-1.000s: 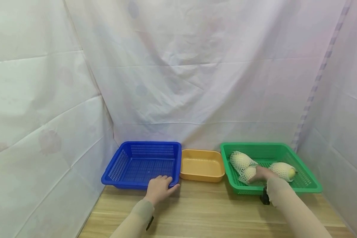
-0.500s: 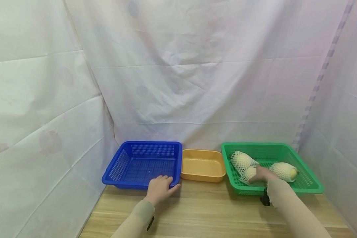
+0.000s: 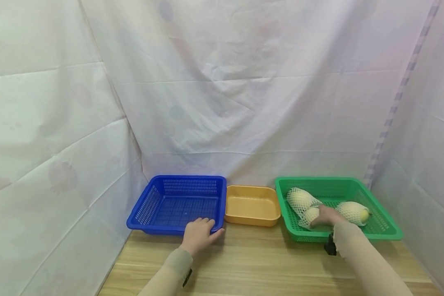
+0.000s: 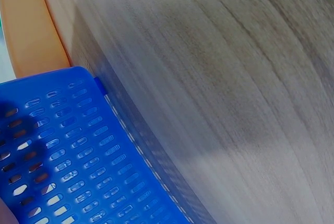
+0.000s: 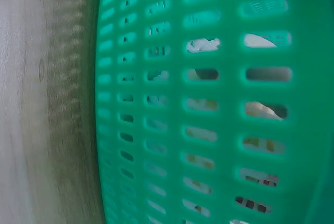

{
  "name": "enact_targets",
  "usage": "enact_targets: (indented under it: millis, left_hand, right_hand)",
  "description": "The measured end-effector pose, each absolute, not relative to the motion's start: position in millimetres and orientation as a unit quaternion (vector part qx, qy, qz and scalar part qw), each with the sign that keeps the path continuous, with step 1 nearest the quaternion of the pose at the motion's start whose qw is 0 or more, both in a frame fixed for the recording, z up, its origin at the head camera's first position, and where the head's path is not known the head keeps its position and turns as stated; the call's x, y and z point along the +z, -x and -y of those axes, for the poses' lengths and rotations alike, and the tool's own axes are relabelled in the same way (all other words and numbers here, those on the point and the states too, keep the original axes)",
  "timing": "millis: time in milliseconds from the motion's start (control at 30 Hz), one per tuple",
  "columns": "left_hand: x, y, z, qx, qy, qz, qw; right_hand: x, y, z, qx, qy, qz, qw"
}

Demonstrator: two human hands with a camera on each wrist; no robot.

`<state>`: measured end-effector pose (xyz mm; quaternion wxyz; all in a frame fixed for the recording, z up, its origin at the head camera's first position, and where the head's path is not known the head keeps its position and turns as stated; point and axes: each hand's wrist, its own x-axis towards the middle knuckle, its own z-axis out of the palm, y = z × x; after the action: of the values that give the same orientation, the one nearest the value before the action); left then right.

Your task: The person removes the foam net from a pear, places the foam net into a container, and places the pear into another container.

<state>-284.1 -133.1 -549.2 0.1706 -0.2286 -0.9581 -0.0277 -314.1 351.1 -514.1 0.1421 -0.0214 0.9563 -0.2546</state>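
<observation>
In the head view, my right hand (image 3: pixel 326 216) reaches into the green basket (image 3: pixel 379 236) and grips a pale fruit in a white foam net (image 3: pixel 309 216). Part of that fruit is hidden by the hand. Another netted fruit (image 3: pixel 299 198) lies against it at the back left. To the right of the hand is a third netted fruit (image 3: pixel 352 213), its yellow-green end and dark stem bare. My left hand (image 3: pixel 197 235) rests on the front rim of the blue basket (image 3: pixel 148 227), thumb stretched out to the right. The right wrist view is mostly slotted green wall (image 5: pixel 175 89).
A shallow orange-yellow tray (image 3: pixel 252 220) stands between the two baskets. All three containers are on a wooden table (image 3: pixel 251 263). White cloth (image 3: pixel 222 115) hangs behind and at both sides. The left wrist view shows the blue basket's slotted wall (image 4: pixel 78 140).
Hardly anything differs. My right hand has shifted very slightly over the same fruit, while the left hand stays on the blue rim.
</observation>
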Motion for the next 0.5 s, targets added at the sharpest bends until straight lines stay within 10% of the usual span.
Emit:
enact_targets:
  millis: [500]
  left_hand:
    - [-551.3,284.1,132.9,-0.033,0.226,0.957,0.179]
  right_hand:
    - [-507.6,311.7,-358.7,-0.255,0.015,-0.957,0.141]
